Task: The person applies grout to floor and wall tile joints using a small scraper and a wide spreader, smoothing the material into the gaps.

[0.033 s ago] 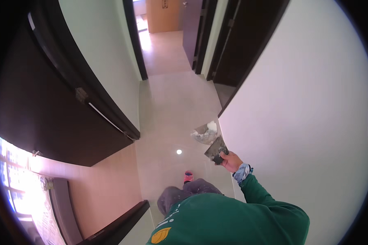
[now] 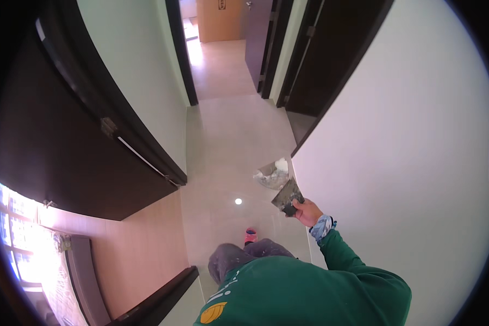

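My right hand (image 2: 307, 212), at the end of a green sleeve, grips a square, dark, stained flat blade like a scraper (image 2: 287, 195). The blade is held just below a patch of grey and white material (image 2: 270, 174) on the floor beside the right wall, as seen from above; whether they touch, I cannot tell. My left hand is out of view. Below me are my grey, paint-spotted trousers (image 2: 228, 261) and one pink shoe (image 2: 250, 233).
I stand in a tiled hallway (image 2: 228, 136). A dark open door (image 2: 65, 136) at left borders a wood-floored room with a wrapped mattress (image 2: 65, 282) by a window. A white wall (image 2: 396, 141) runs along my right. More doorways (image 2: 315, 65) and a cardboard sheet (image 2: 220, 22) lie ahead.
The scraper and my right hand have shifted very slightly upward in the picture, and the hallway sits marginally differently. The grip looks the same.
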A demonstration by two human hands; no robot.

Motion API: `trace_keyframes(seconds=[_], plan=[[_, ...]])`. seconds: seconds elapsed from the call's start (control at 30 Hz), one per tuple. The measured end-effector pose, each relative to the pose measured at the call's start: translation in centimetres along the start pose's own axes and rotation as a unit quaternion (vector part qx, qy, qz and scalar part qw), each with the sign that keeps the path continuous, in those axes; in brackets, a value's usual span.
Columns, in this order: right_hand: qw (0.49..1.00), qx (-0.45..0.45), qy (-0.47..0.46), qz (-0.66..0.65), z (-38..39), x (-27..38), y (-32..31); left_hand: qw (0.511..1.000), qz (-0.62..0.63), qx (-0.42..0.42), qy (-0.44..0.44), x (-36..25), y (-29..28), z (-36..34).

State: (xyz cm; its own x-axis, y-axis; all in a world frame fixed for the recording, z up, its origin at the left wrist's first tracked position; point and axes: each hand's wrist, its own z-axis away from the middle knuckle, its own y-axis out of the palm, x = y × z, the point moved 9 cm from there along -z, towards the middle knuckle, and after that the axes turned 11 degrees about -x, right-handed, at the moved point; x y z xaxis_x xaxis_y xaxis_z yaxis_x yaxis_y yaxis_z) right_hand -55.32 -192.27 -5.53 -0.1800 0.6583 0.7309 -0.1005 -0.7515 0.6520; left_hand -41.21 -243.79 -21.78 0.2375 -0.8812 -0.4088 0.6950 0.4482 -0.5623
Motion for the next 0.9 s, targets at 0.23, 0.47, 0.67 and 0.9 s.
trace_keyframes(seconds=[0.23, 0.47, 0.67, 0.9], plan=[[0.998, 0.046, -0.010, -0.046, 1.6, -2.4, 0.1, 1.000, -0.013, 0.002, -0.003, 0.6, 2.1, 1.4], [0.995, -0.010, 0.019, -0.097, 4.9, -3.5, -1.1, 1.000, -0.016, 0.020, -0.011, -3.0, -0.8, 2.5], [0.989, -0.046, -0.017, -0.141, 5.5, -2.6, 1.2, 0.999, -0.028, 0.024, -0.002, -5.4, -5.9, 3.1], [0.990, -0.040, -0.021, -0.135, 5.9, -4.1, 2.6, 0.999, -0.033, 0.008, 0.004, -4.9, -7.1, 3.1]])
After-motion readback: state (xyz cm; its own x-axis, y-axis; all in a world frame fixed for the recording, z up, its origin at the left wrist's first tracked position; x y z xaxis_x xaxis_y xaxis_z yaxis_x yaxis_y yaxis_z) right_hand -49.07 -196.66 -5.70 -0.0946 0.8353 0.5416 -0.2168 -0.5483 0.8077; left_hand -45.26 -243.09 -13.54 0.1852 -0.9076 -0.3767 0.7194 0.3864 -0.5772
